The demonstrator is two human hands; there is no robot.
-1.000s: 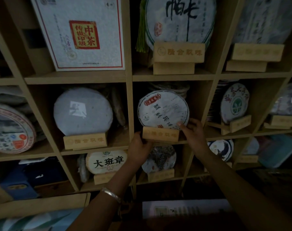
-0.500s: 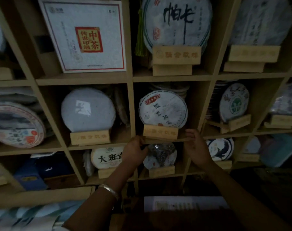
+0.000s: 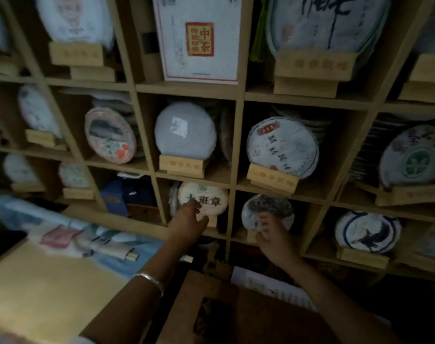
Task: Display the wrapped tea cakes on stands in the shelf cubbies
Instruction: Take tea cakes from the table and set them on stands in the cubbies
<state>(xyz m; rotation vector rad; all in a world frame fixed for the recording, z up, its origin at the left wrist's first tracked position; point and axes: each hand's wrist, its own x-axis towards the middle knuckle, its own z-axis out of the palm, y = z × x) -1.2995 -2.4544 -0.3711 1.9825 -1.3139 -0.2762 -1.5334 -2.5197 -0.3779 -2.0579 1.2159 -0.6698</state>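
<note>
Tea cakes [image 3: 282, 148] sit on stands [image 3: 272, 179] inside shelf cubbies [image 3: 238, 135].

Left hand [image 3: 189, 219] touches cream tea cake [image 3: 203, 198], bottom cubby; right hand [image 3: 273, 234] grips dark-print cake [image 3: 267, 209] beside.

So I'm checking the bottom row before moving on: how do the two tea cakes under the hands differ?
The cream tea cake has a pale wrapper with bold black characters; the dark tea cake has a murky printed picture. The left hand reaches to the cream cake with fingers extended; the right hand curls its fingers over the dark cake's lower edge. Both stand upright in neighbouring cubbies.
</note>
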